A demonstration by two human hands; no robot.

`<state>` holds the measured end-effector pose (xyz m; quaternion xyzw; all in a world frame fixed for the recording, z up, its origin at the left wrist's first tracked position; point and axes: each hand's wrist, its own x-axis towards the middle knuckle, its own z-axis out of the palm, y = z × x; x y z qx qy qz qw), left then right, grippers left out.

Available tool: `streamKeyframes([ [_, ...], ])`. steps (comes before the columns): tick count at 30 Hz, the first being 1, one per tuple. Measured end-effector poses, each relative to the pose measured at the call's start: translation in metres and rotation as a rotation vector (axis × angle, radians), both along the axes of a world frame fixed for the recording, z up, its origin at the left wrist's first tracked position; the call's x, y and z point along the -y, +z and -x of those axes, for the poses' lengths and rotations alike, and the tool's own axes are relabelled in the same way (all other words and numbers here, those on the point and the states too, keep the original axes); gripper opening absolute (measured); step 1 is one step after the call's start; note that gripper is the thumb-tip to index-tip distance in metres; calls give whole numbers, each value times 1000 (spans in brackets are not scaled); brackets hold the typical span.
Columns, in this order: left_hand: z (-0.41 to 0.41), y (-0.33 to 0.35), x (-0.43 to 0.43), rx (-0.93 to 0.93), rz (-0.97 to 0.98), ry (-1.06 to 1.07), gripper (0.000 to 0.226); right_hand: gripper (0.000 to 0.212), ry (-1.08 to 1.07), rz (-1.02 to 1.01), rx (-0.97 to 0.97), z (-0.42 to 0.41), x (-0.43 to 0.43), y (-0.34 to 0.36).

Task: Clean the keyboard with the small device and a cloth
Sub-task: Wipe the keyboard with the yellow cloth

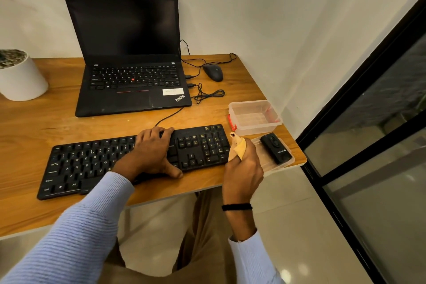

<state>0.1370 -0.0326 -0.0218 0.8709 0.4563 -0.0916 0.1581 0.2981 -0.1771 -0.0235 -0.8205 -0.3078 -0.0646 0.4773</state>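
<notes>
A black full-size keyboard (92, 163) lies across the front of the wooden desk (34, 127). My left hand (152, 152) rests flat on its middle keys, fingers reaching over the far edge and thumb at the near edge. My right hand (244, 166) is just off the keyboard's right end, closed around a bunched tan cloth (238, 146) that sticks out above the fingers. The small black device (275, 147) lies on a clear plastic lid (267, 163) to the right of that hand.
An open black laptop (129, 57) stands behind the keyboard, with a wired mouse (213, 72) and loose cables (207, 94) to its right. A clear plastic box (254, 116) sits near the desk's right edge. A white plant pot (20, 76) stands far left.
</notes>
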Motion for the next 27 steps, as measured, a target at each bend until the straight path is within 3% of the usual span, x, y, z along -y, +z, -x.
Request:
streamKeyframes([
  [2,0,0,0,-1,-5,-3,139,49,64,101,-13,18,-6,-11],
  [5,-1,-2,0,-2,-22,-4,138,64,250,293,131,60,-6,-34],
  [6,-1,-3,0,-1,-33,-5,137,65,296,293,155,69,-4,-37],
  [8,0,-4,0,1,-42,-7,137,56,354,219,14,70,2,-27],
  [13,0,-1,1,12,-12,0,139,55,4,4,-93,25,-4,-11],
  [16,-1,-1,1,15,-21,-5,138,57,109,164,-83,44,-10,-18],
  [19,0,-3,1,17,-23,-8,136,55,284,177,-65,70,-3,-25],
  [21,1,-2,1,17,-19,-9,135,53,253,161,-85,62,-4,-18],
  [24,0,1,3,19,-8,-2,137,57,8,79,-148,37,-4,-22],
  [27,-1,1,3,25,-9,-3,136,68,138,184,-7,68,1,-34],
])
